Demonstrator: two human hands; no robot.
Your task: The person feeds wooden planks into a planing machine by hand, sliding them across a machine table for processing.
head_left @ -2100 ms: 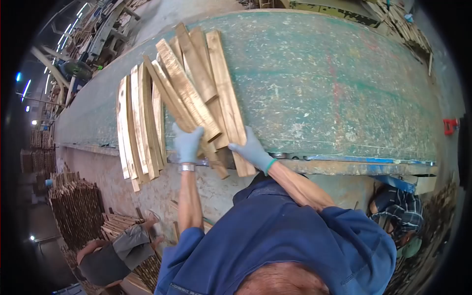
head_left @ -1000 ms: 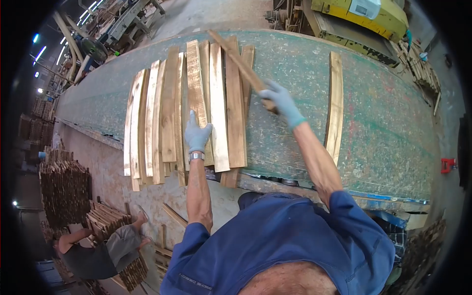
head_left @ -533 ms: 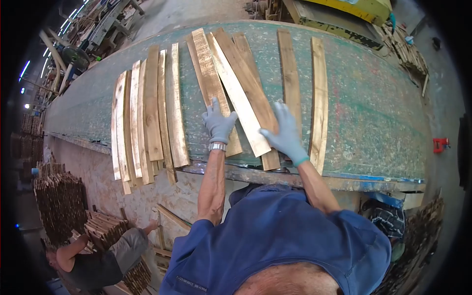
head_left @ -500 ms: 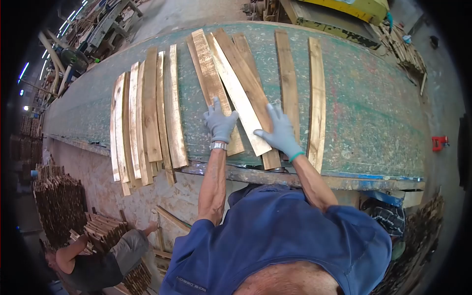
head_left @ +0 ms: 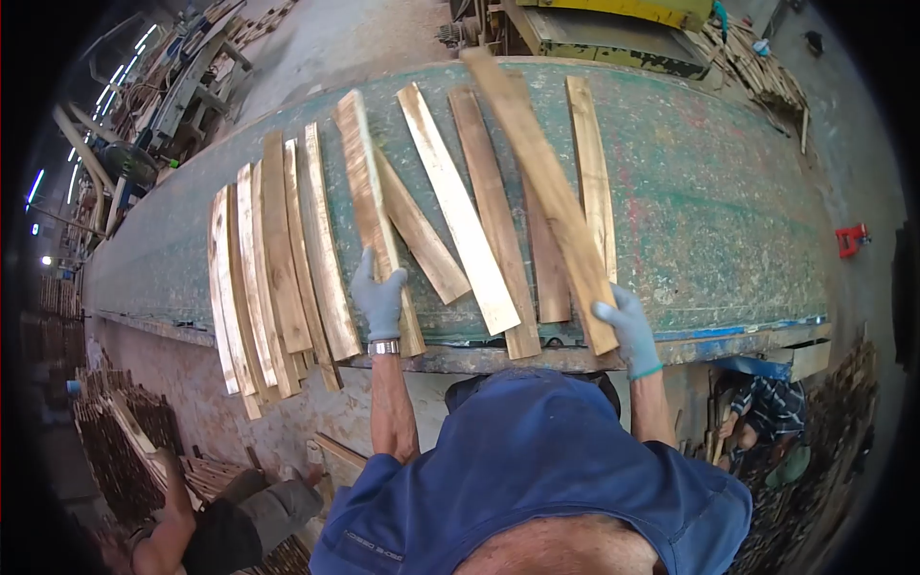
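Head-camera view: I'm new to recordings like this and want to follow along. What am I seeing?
There is no robot here: a person in grey gloves works by hand. The one view comes from a camera worn on the person's head, looking forward and down. On the worn green table lie long wooden strips, closely grouped at left and more spread out toward the right. The left hand grips a rough-faced strip near its closer end; the right hand holds a brown strip at its closer end.

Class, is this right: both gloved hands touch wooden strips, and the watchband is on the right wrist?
Wrong wrist: the head view shows the watchband on the left wrist. The left hand and right hand, both gloved, touch wooden strips.
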